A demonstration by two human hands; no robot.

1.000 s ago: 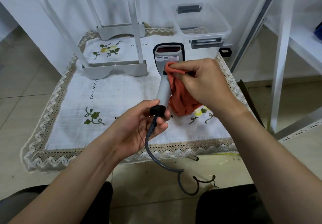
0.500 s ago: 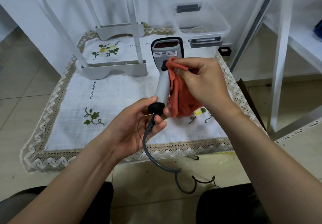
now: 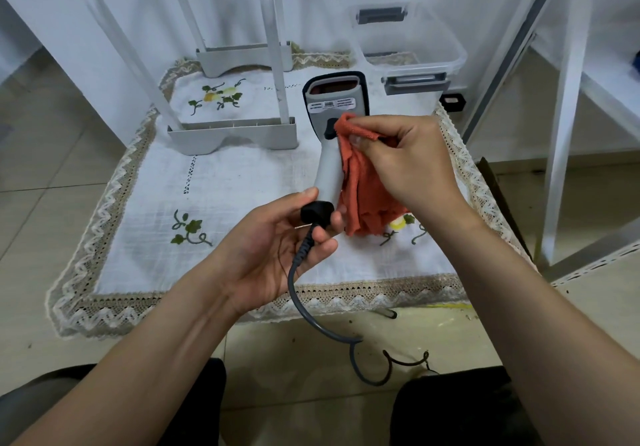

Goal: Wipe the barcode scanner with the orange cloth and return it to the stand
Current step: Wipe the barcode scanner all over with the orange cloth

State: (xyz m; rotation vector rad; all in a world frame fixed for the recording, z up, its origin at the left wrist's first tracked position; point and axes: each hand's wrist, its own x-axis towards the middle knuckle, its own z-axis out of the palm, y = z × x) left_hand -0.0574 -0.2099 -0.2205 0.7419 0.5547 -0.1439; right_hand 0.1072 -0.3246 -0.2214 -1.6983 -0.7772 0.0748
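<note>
A grey barcode scanner (image 3: 332,106) with a dark window stands upright above the embroidered white tablecloth (image 3: 225,182). My left hand (image 3: 277,241) grips the black base of its handle, where a grey cable (image 3: 311,314) trails to the floor. My right hand (image 3: 408,158) pinches an orange cloth (image 3: 363,189) against the right side of the handle, just below the scanner head by the black trigger. The cloth hangs down behind the handle. Which object is the stand I cannot tell.
Two grey bases (image 3: 235,135) with white uprights stand on the table at the back left. A clear plastic box (image 3: 405,43) sits at the back right. White shelf posts (image 3: 568,109) rise on the right. My knees show at the bottom edge.
My right hand has slid the cloth slightly up the handle toward the scanner head. The scanner has tilted a little and my left hand has shifted with it.
</note>
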